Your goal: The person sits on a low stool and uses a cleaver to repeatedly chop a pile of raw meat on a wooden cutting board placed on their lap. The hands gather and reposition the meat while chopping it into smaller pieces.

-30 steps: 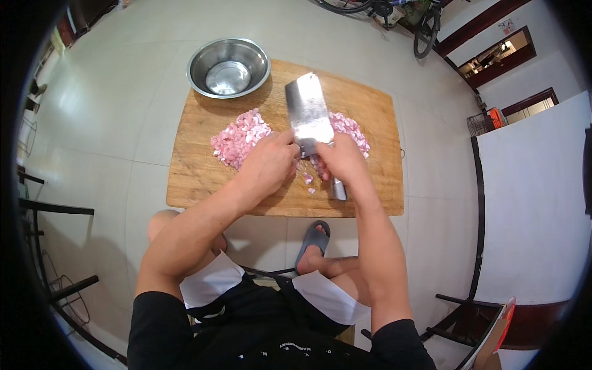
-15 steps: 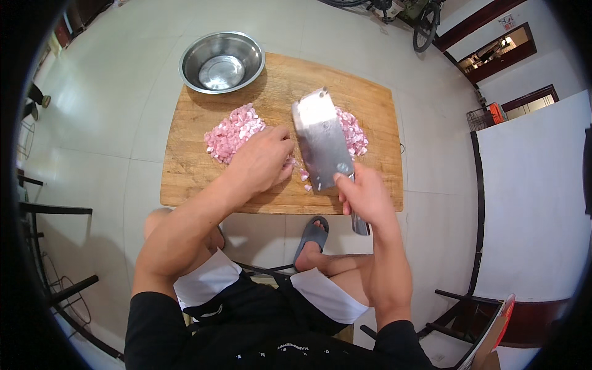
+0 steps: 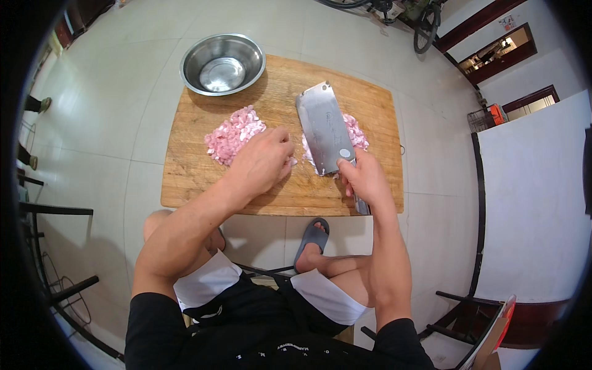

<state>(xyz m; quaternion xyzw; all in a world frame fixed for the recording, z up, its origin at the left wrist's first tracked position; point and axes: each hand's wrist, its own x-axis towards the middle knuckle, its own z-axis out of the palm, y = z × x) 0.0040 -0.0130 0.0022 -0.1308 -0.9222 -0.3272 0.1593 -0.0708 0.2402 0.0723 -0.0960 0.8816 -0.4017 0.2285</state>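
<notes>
My right hand [image 3: 364, 174] grips a broad steel cleaver [image 3: 325, 131] by its handle. The blade lies slanted over the right-hand heap of diced pink meat [image 3: 356, 131] and hides part of it. My left hand [image 3: 265, 157] is closed, with fingers curled down at the near side of the left-hand meat heap [image 3: 234, 134]. A bit of pink meat [image 3: 291, 161] shows at its fingertips; the rest of what it holds is hidden. Both heaps rest on a thick wooden board [image 3: 209, 191].
A steel bowl [image 3: 223, 65] with nothing in it stands at the board's far left corner. Beneath the near edge is a foot in a grey slipper [image 3: 312, 237]. Dark chair parts [image 3: 58, 209] lie to the left, a white panel [image 3: 533, 203] to the right, and a bicycle wheel [image 3: 425, 29] far back.
The cleaver has moved slightly away from me and right, over the right-hand heap; the loose bits beside the blade are no longer visible there. My left hand has barely moved.
</notes>
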